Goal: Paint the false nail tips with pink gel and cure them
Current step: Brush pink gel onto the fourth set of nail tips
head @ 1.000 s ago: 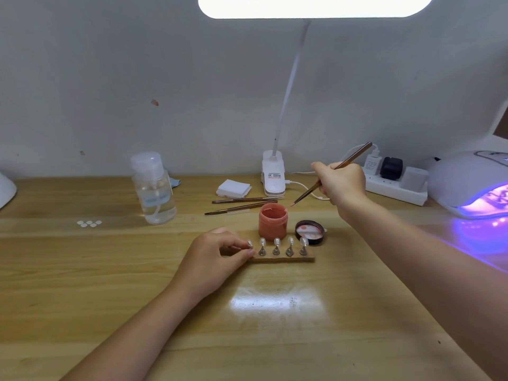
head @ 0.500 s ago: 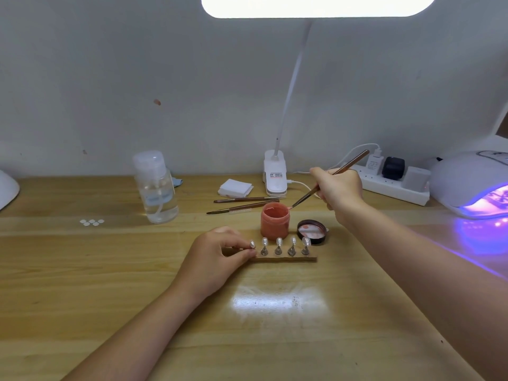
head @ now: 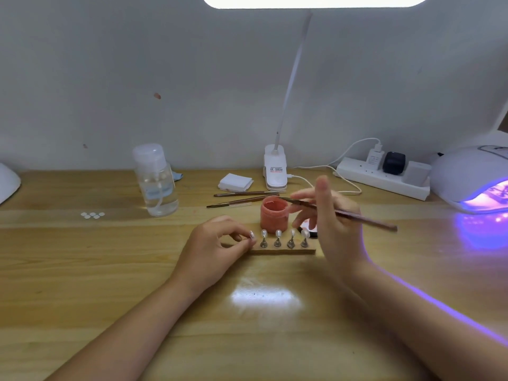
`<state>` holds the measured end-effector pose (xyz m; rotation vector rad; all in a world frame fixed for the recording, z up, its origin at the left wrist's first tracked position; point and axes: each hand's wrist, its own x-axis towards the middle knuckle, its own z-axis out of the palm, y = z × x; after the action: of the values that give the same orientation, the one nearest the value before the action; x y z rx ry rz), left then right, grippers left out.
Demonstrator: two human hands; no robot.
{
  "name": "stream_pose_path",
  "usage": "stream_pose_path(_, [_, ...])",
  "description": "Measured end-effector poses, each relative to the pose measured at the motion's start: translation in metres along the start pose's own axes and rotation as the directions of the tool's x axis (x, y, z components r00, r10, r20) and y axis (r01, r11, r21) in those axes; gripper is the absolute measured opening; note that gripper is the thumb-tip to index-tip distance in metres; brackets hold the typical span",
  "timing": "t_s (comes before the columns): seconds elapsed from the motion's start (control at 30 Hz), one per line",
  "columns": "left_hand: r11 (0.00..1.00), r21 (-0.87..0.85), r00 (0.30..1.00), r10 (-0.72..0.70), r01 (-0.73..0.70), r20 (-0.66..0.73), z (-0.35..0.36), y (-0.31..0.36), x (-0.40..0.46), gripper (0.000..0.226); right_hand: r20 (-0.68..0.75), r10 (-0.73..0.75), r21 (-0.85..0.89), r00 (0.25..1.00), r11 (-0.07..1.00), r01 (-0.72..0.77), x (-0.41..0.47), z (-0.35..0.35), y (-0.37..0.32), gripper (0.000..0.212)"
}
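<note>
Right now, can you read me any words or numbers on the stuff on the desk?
Lamp clip base: a label with dark and red print, too blurred to read.
Clear pump bottle: a pale blue label, unreadable.
White charger: tiny grey print, unreadable.
Nothing else shows writing.

Bright overhead lamp (head: 316,1), glare on table (head: 264,296), violet glow at right, motion-blurred right hand (head: 330,215)

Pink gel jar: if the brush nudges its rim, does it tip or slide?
The pink gel jar looks squat and wide for its height, so tipping seems unlikely. It stands open on the smooth wooden table with neither hand on it, so a sideways nudge would probably slide it. It looks small and likely light; the brush in the right hand could shift it.
</note>
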<state>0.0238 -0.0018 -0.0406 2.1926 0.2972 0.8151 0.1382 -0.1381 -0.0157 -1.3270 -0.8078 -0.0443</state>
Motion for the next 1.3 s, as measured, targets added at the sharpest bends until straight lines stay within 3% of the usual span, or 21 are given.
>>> stream_pose_path(0.07, [0.999, -0.028, 1.000, -0.018, 0.017, -0.004, 0.000, 0.000, 0.000, 0.026, 0.071, -0.159, -0.106, 0.985, 0.980, 0.166, -0.013, 0.002, 0.004, 0.026])
stream_pose_path(0.17, [0.994, -0.093, 0.998, -0.062, 0.064, 0.016, -0.001, 0.000, 0.000, 0.024, 0.119, -0.215, -0.182, 0.969, 0.955, 0.234, -0.023, 0.005, 0.007, 0.014])
stream_pose_path(0.3, [0.987, -0.139, 0.996, -0.075, 0.080, 0.039, -0.001, -0.001, 0.001, 0.024, 0.159, -0.277, -0.179, 0.948, 0.936, 0.304, -0.028, 0.005, 0.012, 0.025])
stream_pose_path(0.47, [0.991, -0.125, 0.999, -0.045, 0.048, 0.027, -0.001, -0.002, 0.002, 0.027, 0.150, -0.263, -0.060, 0.953, 0.960, 0.274, -0.030, 0.007, 0.019, 0.031])
stream_pose_path(0.87, [0.989, -0.141, 0.999, -0.026, 0.032, 0.041, -0.001, -0.003, 0.002, 0.021, 0.192, -0.374, -0.252, 0.907, 0.875, 0.414, -0.028, 0.011, 0.024, 0.037])
stream_pose_path(1.1, [0.992, -0.122, 0.999, -0.030, 0.034, 0.035, -0.002, -0.004, 0.002, 0.025, 0.183, -0.326, -0.130, 0.928, 0.927, 0.351, -0.031, 0.006, 0.025, 0.041])
stream_pose_path(1.3, [0.992, -0.124, 0.998, -0.019, 0.025, 0.052, -0.001, -0.004, 0.002, 0.018, 0.184, -0.338, -0.227, 0.923, 0.899, 0.375, -0.028, 0.011, 0.024, 0.034])
